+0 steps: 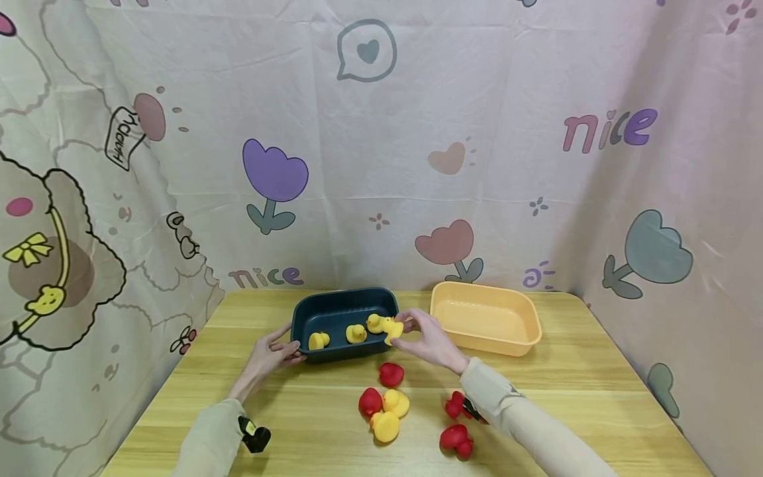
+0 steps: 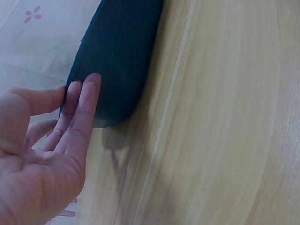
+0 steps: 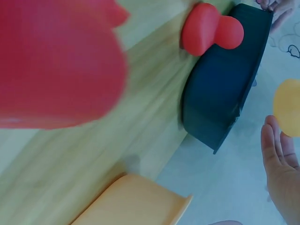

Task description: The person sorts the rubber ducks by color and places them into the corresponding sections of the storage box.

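Note:
A dark blue bin (image 1: 342, 306) stands at the middle of the wooden table (image 1: 596, 371) with three yellow ducks (image 1: 356, 333) inside. My left hand (image 1: 275, 351) rests straight fingers (image 2: 83, 110) against the bin's (image 2: 117, 56) left front corner. My right hand (image 1: 424, 336) pinches a yellow duck (image 1: 393, 329) over the bin's right rim. In the right wrist view that yellow duck (image 3: 287, 108) shows at the fingertips (image 3: 274, 154), beside the dark blue bin (image 3: 225, 79).
An empty orange bin (image 1: 485, 318) sits to the right of the blue one; its corner (image 3: 136, 201) shows in the right wrist view. Several red ducks (image 1: 391, 373) and two yellow ducks (image 1: 396, 402) lie on the table in front. Patterned cloth walls surround the table.

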### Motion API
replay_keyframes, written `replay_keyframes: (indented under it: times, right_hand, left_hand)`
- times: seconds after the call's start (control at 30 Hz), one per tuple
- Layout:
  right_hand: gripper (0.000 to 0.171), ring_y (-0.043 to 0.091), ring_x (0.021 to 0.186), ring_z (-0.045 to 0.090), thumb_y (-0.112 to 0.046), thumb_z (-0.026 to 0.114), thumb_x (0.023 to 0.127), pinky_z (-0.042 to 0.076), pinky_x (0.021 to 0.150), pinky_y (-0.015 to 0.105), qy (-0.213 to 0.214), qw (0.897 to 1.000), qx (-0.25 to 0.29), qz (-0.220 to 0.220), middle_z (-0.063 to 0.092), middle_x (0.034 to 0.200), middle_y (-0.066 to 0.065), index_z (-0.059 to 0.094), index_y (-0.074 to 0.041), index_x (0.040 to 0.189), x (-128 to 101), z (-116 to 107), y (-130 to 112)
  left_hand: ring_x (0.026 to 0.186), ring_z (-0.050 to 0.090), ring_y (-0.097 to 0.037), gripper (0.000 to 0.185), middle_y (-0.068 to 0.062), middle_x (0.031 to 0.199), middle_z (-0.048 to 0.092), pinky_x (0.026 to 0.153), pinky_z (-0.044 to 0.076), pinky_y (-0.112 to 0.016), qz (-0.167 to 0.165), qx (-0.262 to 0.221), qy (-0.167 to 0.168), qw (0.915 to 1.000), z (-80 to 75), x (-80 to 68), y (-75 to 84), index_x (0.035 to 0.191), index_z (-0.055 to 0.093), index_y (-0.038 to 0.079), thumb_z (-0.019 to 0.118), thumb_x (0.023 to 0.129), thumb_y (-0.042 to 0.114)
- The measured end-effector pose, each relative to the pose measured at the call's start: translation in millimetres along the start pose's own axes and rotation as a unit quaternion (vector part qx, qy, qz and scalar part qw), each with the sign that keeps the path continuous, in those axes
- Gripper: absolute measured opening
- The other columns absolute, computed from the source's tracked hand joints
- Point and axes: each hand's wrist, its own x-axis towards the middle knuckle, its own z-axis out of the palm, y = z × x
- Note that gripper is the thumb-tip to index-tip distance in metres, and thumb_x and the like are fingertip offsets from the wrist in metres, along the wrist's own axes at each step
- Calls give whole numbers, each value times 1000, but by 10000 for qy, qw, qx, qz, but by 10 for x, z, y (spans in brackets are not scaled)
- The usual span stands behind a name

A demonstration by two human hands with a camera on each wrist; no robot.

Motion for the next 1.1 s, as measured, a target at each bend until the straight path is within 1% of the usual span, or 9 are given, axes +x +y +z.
replay_keyframes:
  times: [0.17, 0.3, 0.4, 0.53, 0.63, 0.73, 0.9, 1.1]
  right_hand:
    - [37, 31, 97, 69, -16, 79, 86, 60, 96, 43, -31, 10000, 55, 44, 65, 114, 13, 61, -5, 116, 132, 37, -6]
    - [37, 36, 97, 67, -14, 79, 86, 60, 95, 45, -59, 9999, 74, 38, 64, 114, 16, 60, -3, 116, 229, 64, -15]
    - [37, 38, 99, 67, -12, 79, 86, 60, 95, 47, -96, 9998, 114, 120, 64, 115, 17, 60, -2, 117, 290, 93, -20]
    - [35, 33, 100, 68, -12, 78, 87, 59, 95, 48, -110, 9996, 67, 261, 64, 115, 16, 61, -3, 116, 373, 153, -15]
    - [35, 31, 99, 69, -12, 79, 87, 60, 95, 47, -109, 9996, 40, 241, 65, 115, 16, 61, -2, 115, 439, 201, 0]
    - [35, 33, 100, 69, -9, 79, 86, 59, 95, 48, -137, 9996, 77, 219, 65, 115, 18, 61, 0, 115, 499, 234, 18]
    - [35, 40, 102, 68, -8, 78, 87, 59, 94, 50, -145, 9993, 105, 322, 64, 114, 20, 60, 2, 116, 576, 256, 45]
    - [34, 40, 102, 67, -9, 77, 88, 59, 94, 49, -101, 9989, 18, 461, 62, 113, 20, 60, 2, 115, 657, 287, 68]
  left_hand:
    - [82, 76, -13, 72, -8, 99, 75, 84, 64, -29, 57, -46, -7, 10000, -5, 13, -15, 160, 15, 0, 57, 102, 6]
    - [82, 76, -14, 75, -10, 98, 75, 83, 64, -30, 218, -118, -142, 9996, -27, 21, -40, 159, 11, -4, 59, 101, 6]
    - [83, 76, -14, 77, -10, 97, 75, 83, 64, -29, 233, -121, -180, 9995, -34, 25, -50, 159, 10, -5, 59, 101, 6]
    - [82, 76, -13, 74, -11, 98, 75, 85, 64, -30, 84, -75, -46, 9999, -14, 20, -34, 160, 14, -1, 59, 101, 6]
    - [82, 76, -12, 72, -9, 99, 75, 86, 63, -30, 27, -28, -10, 10000, -6, 14, -18, 160, 15, 1, 57, 102, 6]
    - [83, 76, -12, 72, -7, 98, 75, 87, 63, -30, 26, -7, -53, 10000, -6, 8, -6, 160, 13, 1, 56, 102, 6]
    - [83, 76, -13, 73, -6, 97, 75, 86, 63, -30, 20, -51, -66, 10000, -4, 2, 1, 160, 14, 0, 57, 102, 7]
    - [82, 76, -13, 72, -7, 97, 74, 86, 63, -30, -6, -39, 9, 10000, 5, 15, -9, 160, 15, 1, 56, 102, 6]
